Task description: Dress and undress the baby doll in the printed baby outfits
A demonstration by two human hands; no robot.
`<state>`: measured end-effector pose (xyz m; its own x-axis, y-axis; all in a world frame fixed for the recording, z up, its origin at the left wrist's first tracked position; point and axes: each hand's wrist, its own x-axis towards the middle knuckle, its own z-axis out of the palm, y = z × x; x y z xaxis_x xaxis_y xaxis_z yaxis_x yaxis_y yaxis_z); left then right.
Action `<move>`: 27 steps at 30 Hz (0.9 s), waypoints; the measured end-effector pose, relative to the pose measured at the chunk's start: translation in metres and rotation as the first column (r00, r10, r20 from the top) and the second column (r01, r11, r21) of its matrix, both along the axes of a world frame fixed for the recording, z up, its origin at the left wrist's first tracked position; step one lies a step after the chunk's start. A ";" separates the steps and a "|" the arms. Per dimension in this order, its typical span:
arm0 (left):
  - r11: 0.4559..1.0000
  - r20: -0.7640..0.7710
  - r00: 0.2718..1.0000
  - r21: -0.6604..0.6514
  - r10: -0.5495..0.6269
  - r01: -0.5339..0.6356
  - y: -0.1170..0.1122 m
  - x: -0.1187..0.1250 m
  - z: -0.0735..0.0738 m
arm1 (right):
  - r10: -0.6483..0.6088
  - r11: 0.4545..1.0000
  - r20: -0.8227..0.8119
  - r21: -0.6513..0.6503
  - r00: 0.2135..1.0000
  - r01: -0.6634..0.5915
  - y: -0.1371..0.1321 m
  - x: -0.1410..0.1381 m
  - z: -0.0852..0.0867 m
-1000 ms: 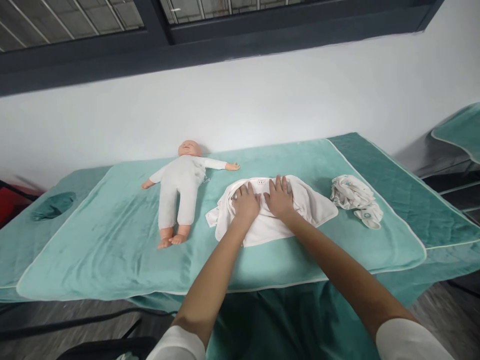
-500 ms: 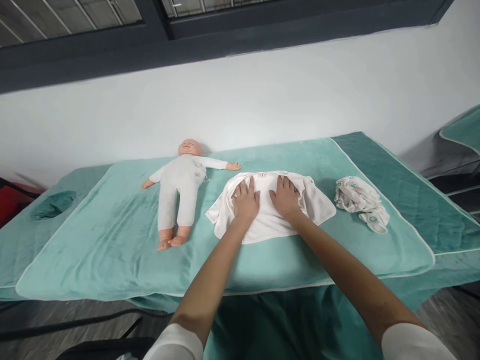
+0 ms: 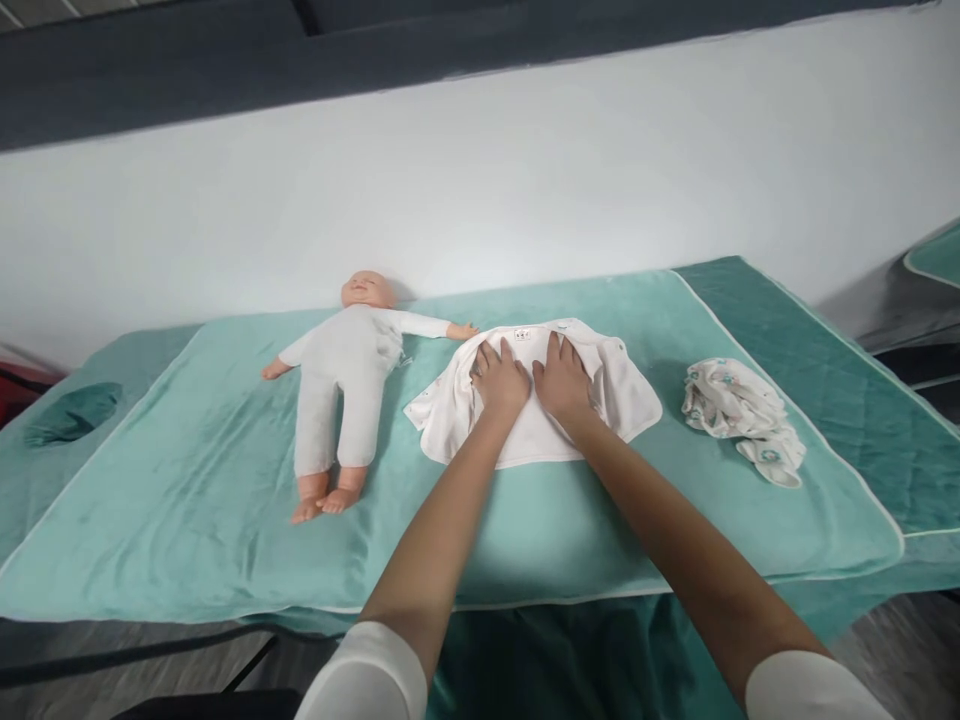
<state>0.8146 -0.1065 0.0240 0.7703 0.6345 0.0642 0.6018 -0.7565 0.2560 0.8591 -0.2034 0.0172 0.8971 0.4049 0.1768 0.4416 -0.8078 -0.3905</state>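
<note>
A white wall [image 3: 570, 190] rises behind a bed [image 3: 825, 350] spread with a green blanket [image 3: 225, 470], under a dark window frame [image 3: 225, 75] at twelve o'clock. Near the middle of the blanket lies a white baby shirt [image 3: 536, 440], spread out with rumpled sides, a small label [image 3: 523, 335] at its twelve o'clock edge. The left hand [image 3: 501, 382] and the right hand [image 3: 564, 385] rest on it palms down, fingers extended and slightly apart, pressing on the cloth rather than clamped around it. Their thumbs point toward each other with a narrow gap between.

From the shirt, a doll [image 3: 341, 370] in white lies on its back toward nine o'clock, head at the wall, arms out; one doll hand is just beside the shirt, and whether they touch I cannot tell. Toward three o'clock, apart from the shirt, sits a crumpled printed cloth [image 3: 739, 405]. Farther out at nine o'clock, the bed has a round hollow [image 3: 73, 413].
</note>
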 end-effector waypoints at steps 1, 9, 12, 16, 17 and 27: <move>1.000 0.023 1.000 0.005 0.014 -0.014 -0.001 0.003 -0.002 | -0.006 1.000 0.014 -0.006 1.000 0.006 -0.001 0.000 -0.001; 0.996 0.138 0.989 0.081 -0.052 0.041 0.009 0.005 -0.011 | -0.042 0.998 0.091 -0.043 0.995 0.046 -0.005 0.007 -0.004; 0.998 0.095 0.995 0.053 -0.039 0.034 0.009 0.004 -0.012 | -0.031 0.999 0.055 -0.035 0.998 0.033 -0.006 0.010 -0.006; 1.000 0.046 0.999 0.017 -0.013 0.012 0.008 0.004 -0.013 | 0.013 0.998 0.002 -0.055 1.000 -0.013 -0.004 0.016 -0.008; 1.000 0.046 0.999 0.010 -0.007 0.007 0.008 0.004 -0.013 | 0.027 0.997 -0.022 -0.066 0.999 -0.028 -0.004 0.019 -0.008; 0.999 0.037 0.999 -0.024 0.025 -0.024 0.009 0.010 -0.018 | 0.027 0.996 -0.138 -0.086 0.990 -0.039 0.000 0.042 -0.014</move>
